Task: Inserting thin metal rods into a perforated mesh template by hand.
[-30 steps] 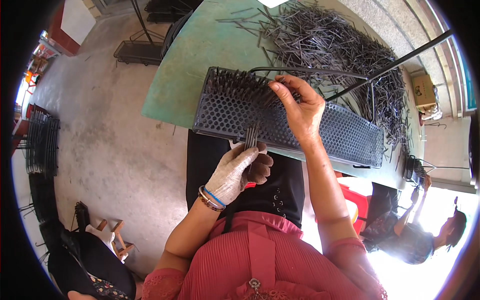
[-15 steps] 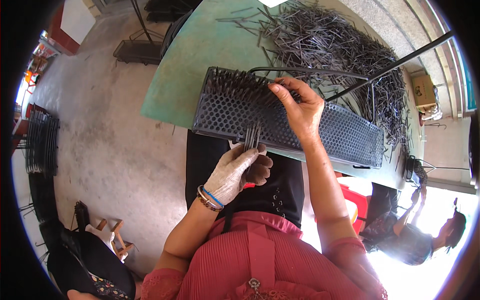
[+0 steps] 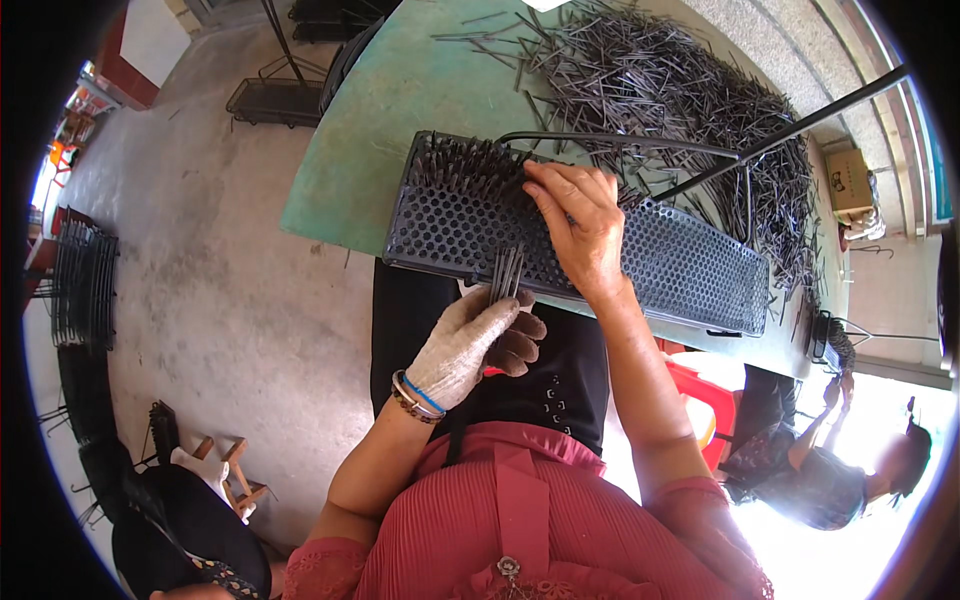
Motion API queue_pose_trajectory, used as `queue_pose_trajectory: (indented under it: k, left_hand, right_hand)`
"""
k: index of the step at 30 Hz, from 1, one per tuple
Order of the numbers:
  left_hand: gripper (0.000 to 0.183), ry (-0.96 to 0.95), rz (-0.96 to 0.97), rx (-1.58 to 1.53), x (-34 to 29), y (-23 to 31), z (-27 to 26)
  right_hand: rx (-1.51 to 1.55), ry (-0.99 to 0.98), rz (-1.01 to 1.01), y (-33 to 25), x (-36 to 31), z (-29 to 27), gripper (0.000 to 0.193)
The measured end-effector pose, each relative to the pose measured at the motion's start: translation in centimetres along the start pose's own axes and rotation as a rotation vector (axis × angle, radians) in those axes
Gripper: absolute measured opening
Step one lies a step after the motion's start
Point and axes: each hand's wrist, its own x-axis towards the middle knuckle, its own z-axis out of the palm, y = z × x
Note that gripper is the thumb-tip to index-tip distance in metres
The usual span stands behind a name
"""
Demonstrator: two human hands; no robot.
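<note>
A long black rack (image 3: 690, 270) with a honeycomb of holes lies slantwise before me. Thin dark sticks (image 3: 455, 165) stand upright in its holes along the far side, densest at the left end. My left hand (image 3: 480, 330), in a whitish glove with darkened fingertips, is closed round a small bundle of sticks (image 3: 508, 268) held tips up at the rack's near edge. My bare right hand (image 3: 582, 220) reaches over the rack, thumb and fingers pinched together at the standing sticks. Whatever is between its fingertips is too small to make out.
A large loose heap of dark sticks (image 3: 690, 100) covers the far right of the green table (image 3: 350, 150). Black metal bars (image 3: 780, 130) rise behind the rack. A person (image 3: 820, 470) works at the right, another (image 3: 190, 530) sits lower left. A cardboard box (image 3: 848, 182) stands far right.
My right hand has shifted a little left along the row of standing sticks, and its fingers have turned downward. The left hand and its bundle have hardly moved.
</note>
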Motion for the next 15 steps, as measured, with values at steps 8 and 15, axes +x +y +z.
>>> queue_pose_trajectory:
  k: [8,15]
  left_hand:
    - [0.026,0.022,-0.001,-0.039,0.01,-0.14,0.23]
    - [0.027,-0.018,0.015,-0.067,0.31,-0.84,-0.56]
  right_hand:
    - [-0.048,0.021,-0.059,-0.34,0.04,0.11,0.024]
    - [-0.111,0.065,-0.021,-0.6,0.01,0.41,0.023]
